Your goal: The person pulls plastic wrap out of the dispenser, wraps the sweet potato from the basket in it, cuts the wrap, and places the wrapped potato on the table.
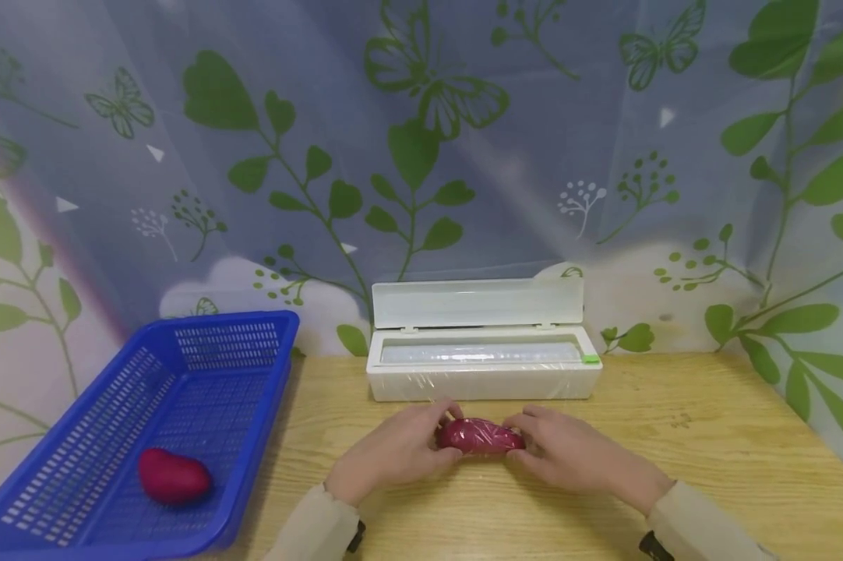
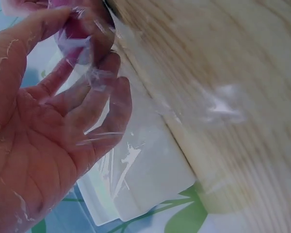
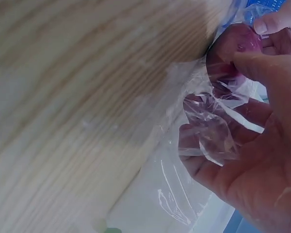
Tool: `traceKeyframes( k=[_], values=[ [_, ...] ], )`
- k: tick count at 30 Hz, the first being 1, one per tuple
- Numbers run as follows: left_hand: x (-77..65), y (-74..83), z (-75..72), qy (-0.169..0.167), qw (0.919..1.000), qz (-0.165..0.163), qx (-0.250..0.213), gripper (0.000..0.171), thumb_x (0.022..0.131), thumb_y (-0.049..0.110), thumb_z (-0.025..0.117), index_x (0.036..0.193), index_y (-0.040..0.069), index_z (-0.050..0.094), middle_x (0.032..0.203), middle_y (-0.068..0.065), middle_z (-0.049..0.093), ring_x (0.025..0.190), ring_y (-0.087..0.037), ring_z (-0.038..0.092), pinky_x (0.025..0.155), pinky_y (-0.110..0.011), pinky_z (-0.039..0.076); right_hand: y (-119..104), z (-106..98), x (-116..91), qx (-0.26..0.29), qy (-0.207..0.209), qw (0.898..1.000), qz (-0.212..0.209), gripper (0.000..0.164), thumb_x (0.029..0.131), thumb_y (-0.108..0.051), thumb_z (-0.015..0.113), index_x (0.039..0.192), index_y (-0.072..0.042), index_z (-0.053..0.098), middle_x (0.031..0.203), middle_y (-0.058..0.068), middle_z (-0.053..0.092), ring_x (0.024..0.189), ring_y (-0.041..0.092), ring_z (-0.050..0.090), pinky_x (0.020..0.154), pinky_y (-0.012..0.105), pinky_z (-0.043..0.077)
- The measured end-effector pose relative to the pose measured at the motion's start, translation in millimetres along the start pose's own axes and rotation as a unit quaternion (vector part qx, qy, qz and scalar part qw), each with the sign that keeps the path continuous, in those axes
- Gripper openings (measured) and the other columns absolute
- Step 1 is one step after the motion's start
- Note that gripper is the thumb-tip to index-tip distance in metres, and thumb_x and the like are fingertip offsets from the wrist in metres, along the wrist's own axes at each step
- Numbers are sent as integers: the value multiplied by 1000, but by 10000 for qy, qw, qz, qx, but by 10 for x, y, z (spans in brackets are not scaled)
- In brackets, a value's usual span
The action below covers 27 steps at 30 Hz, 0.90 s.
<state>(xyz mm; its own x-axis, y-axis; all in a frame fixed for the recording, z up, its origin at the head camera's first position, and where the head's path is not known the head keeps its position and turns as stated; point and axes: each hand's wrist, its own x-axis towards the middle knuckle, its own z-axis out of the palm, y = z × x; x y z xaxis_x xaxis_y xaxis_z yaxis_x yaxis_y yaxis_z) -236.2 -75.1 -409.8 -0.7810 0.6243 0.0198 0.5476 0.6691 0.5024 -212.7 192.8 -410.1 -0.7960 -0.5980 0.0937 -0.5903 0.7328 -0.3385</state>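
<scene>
A smooth crimson sweet potato (image 1: 479, 436), oblong and wrapped in shiny cling film, is held low over the wooden table in front of me. My left hand (image 1: 409, 446) grips its left end between thumb and fingers. At the other end, the right hand (image 1: 565, 448) holds it the same way. Loose clear film (image 3: 211, 126) lies crumpled across the right fingers in the right wrist view. Film also covers the left fingers (image 2: 119, 102) in the left wrist view. Just behind the hands stands a white cling film dispenser (image 1: 484, 383), its lid raised and a roll inside.
On the left, a blue plastic basket (image 1: 242, 460) with slotted sides contains one unwrapped crimson sweet potato (image 1: 174, 476). A green slider (image 1: 590, 359) sits at the dispenser's right end. Behind the wooden table (image 1: 716, 452) hangs a leaf-and-butterfly patterned cloth (image 1: 506, 202).
</scene>
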Motion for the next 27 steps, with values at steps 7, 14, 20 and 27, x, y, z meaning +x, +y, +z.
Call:
traceKeyframes(
  k=[7, 14, 20, 27],
  values=[
    [26, -17, -9, 346, 9993, -74, 151, 42, 100, 33, 65, 135, 12, 58, 127, -6, 63, 110, -18, 65, 97, -36, 57, 53, -37, 53, 54, 137, 9998, 101, 33, 102, -29, 61, 123, -4, 69, 97, -2, 55, 78, 4, 46, 66, 22, 46],
    [66, -48, -18, 295, 9990, -196, -280, 34, 101, 33, 63, 128, 13, 58, 97, 2, 66, 74, -3, 60, 74, -23, 54, 109, -42, 74, 145, 133, 9996, 199, 35, 104, -32, 58, 122, -5, 70, 96, -4, 56, 81, 5, 47, 69, 24, 48],
    [68, -79, -17, 260, 9990, -268, -239, 36, 102, 34, 62, 131, 13, 59, 105, -1, 71, 88, -8, 66, 81, -26, 57, 183, -81, -2, 95, 143, 9998, 121, 28, 104, -28, 58, 116, -7, 72, 97, -4, 65, 84, 7, 57, 74, 29, 54],
    [61, -84, -22, 203, 9988, -359, -271, 36, 101, 35, 62, 130, 13, 60, 111, -2, 72, 96, -10, 68, 84, -27, 58, 313, -88, -96, 18, 152, 9999, 24, 17, 100, -18, 64, 105, -9, 77, 89, -8, 69, 76, -1, 51, 66, 24, 48]
  ],
)
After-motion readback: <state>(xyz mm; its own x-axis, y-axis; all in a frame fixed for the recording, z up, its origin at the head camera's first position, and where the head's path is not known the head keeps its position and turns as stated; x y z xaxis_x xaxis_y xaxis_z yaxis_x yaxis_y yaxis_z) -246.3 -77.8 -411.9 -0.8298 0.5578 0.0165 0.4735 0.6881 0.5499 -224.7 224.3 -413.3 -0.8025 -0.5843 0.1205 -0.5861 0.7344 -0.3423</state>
